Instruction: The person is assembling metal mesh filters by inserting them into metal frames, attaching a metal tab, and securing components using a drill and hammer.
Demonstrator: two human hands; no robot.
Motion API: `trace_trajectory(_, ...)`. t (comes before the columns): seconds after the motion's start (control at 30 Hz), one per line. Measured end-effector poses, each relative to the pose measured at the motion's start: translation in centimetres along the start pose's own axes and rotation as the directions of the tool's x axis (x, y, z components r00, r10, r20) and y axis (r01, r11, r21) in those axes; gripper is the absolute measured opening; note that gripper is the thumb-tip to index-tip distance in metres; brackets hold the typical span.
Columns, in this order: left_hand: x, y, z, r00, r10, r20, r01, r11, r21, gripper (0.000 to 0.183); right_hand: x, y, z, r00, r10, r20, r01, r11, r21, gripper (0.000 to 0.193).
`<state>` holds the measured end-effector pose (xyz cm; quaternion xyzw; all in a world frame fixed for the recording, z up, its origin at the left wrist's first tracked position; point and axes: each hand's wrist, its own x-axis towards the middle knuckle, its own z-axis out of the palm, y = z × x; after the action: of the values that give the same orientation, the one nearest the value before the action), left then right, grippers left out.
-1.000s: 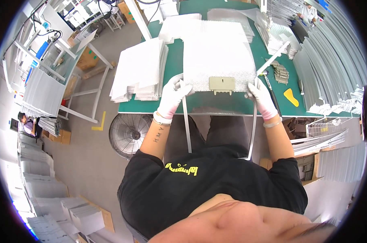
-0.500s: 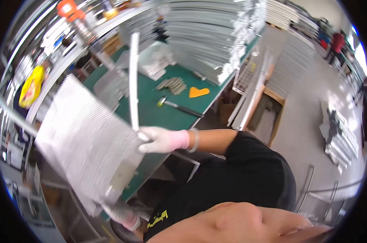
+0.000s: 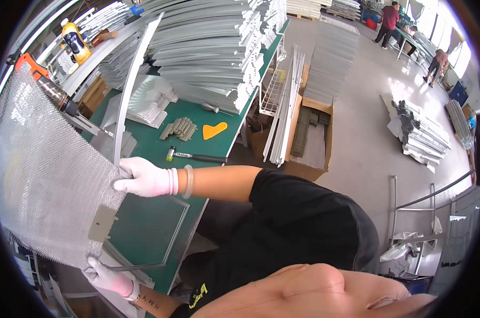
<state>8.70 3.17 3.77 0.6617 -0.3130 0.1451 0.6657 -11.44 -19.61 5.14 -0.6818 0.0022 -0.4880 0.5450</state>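
A large silver mesh sheet [image 3: 49,175] slopes across the left side, held up between my two gloved hands. My right hand [image 3: 142,177] is closed on the sheet's edge and on the end of a long, pale metal strip [image 3: 131,79] that rises away from me. Lower down, my left hand [image 3: 106,276] pinches the sheet's near corner. A flat grey-beige plate [image 3: 102,223] with notched edges shows at the sheet's border between the hands. Under them, a thin metal frame [image 3: 179,228] lies on the green table [image 3: 195,180].
A hammer [image 3: 203,157], a yellow scraper [image 3: 214,130], a screwdriver [image 3: 210,107] and small beige pieces [image 3: 179,129] lie on the table. Stacked metal panels [image 3: 203,53] stand behind. At left is an orange power tool [image 3: 43,79]. An open carton [image 3: 327,143] stands right; people [image 3: 391,24] work far off.
The view has swung to the right. Sheet and strip now lie farther left in it, still in my hands, and the frame on the table has come into clear sight.
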Motion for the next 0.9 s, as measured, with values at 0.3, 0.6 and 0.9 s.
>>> trace_trajectory(0.3,-3.1,-1.8,1.3,0.988,-0.15,-0.039,0.14,0.971,-0.192,0.017,-0.5,2.5,-0.6,0.998,-0.047,0.04,0.05,0.994,-0.096,0.043)
trace_trajectory(0.6,-11.3,-10.3,-0.1,0.955,-0.186,0.232,0.22,0.967,-0.13,0.035,-10.1,9.4,-2.2,0.938,0.312,0.153,-0.298,0.948,-0.11,0.033)
trace_trajectory(0.9,-0.8,3.0,-1.0,0.975,0.032,0.22,0.036,0.953,-0.301,0.018,-0.2,1.3,-3.0,0.982,0.149,0.117,-0.142,0.988,-0.065,0.016)
